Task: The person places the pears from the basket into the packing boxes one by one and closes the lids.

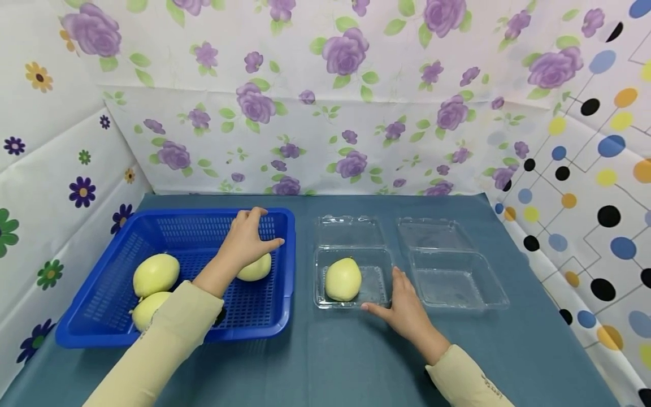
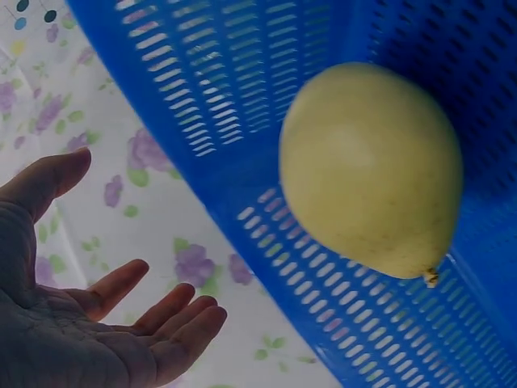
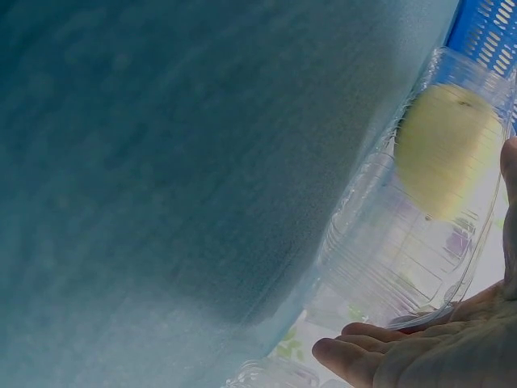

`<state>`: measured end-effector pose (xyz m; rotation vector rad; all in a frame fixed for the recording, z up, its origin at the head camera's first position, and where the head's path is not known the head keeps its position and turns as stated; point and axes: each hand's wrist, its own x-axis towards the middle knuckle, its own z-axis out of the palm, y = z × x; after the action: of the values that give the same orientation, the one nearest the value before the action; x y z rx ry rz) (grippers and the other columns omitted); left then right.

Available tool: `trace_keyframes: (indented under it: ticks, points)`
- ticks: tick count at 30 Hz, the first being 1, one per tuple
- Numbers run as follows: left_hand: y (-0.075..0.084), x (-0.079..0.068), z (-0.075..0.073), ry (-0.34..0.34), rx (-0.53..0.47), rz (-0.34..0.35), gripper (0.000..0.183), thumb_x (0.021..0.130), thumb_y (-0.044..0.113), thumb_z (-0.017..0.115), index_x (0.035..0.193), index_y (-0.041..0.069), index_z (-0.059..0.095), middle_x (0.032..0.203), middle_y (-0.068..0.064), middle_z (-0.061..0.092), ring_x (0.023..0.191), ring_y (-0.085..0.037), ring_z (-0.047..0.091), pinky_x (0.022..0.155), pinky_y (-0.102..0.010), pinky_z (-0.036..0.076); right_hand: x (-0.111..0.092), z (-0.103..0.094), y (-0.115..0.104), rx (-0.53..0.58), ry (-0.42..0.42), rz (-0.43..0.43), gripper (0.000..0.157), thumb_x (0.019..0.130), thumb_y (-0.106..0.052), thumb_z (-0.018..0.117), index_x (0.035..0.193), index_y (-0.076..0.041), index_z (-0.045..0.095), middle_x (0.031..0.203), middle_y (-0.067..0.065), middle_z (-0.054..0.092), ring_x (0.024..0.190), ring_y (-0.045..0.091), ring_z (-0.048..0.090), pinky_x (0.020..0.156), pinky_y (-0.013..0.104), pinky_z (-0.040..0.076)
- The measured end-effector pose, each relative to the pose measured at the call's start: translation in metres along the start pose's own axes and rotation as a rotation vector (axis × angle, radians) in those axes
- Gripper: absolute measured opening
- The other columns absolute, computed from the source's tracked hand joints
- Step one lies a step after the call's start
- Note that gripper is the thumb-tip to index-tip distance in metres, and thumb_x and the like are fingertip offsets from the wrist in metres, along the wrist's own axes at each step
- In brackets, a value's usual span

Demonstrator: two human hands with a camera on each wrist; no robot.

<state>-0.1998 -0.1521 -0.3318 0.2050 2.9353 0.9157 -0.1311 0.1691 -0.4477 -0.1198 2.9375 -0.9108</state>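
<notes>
While the left hand [image 1: 245, 240] spreads above a pear [image 1: 256, 269] near the right edge of the blue basket [image 1: 288, 282], the right hand [image 1: 407, 310], also spread, perhaps touches the front-right corner of a clear container [image 1: 373, 280].

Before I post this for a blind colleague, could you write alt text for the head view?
A person's left hand hovers over a blue basket, near a pale yellow fruit inside; the right hand is at the near right corner of an open clear container holding another fruit. Two more fruits lie at the basket's left; a second open container stands farther right.
</notes>
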Motion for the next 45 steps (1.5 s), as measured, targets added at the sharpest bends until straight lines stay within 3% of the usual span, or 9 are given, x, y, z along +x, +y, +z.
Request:
trace_keyframes:
  ticks: [11,22,31,38,45]
  points:
    - [-0.024,0.007,0.007,-0.056,0.025,-0.086,0.084,0.083,0.041,0.071,0.143,-0.001,0.03,0.14,-0.035,0.028,0.128,-0.051,0.03,0.097,-0.063,0.036,0.001,0.0,0.001,0.0,0.0,-0.005,0.114,0.075,-0.056,0.072,0.148,0.009,0.012,0.153,0.03,0.017,0.141,0.045,0.016,0.108,0.061,0.026]
    - [-0.037,0.011,0.014,-0.099,0.046,-0.081,0.088,0.081,0.041,0.072,0.143,-0.005,0.03,0.138,-0.036,0.033,0.126,-0.053,0.032,0.098,-0.063,0.035,0.001,0.001,0.002,-0.003,0.002,-0.002,0.115,0.075,-0.057,0.072,0.149,0.008,0.012,0.153,0.03,0.017,0.141,0.046,0.017,0.107,0.062,0.027]
    - [-0.046,0.013,0.015,-0.181,0.045,-0.105,0.093,0.08,0.039,0.073,0.146,-0.004,0.024,0.143,-0.038,0.025,0.131,-0.054,0.025,0.101,-0.065,0.031,0.0,0.001,0.002,-0.002,0.0,0.002,0.115,0.076,-0.056,0.072,0.148,0.008,0.011,0.153,0.03,0.016,0.141,0.046,0.016,0.107,0.062,0.026]
    - [-0.048,0.011,0.017,-0.235,0.053,-0.125,0.095,0.078,0.037,0.076,0.145,-0.006,0.022,0.141,-0.039,0.025,0.129,-0.055,0.026,0.098,-0.063,0.036,-0.001,0.001,0.002,-0.006,-0.004,-0.001,0.115,0.076,-0.056,0.071,0.148,0.009,0.011,0.153,0.03,0.016,0.141,0.046,0.016,0.107,0.062,0.026]
    - [-0.049,0.011,0.017,-0.289,0.068,-0.154,0.094,0.075,0.034,0.077,0.143,-0.006,0.026,0.131,-0.037,0.034,0.119,-0.051,0.038,0.089,-0.056,0.045,0.001,0.0,0.002,-0.01,-0.015,0.002,0.115,0.076,-0.056,0.071,0.148,0.009,0.01,0.153,0.03,0.015,0.141,0.046,0.015,0.107,0.063,0.025]
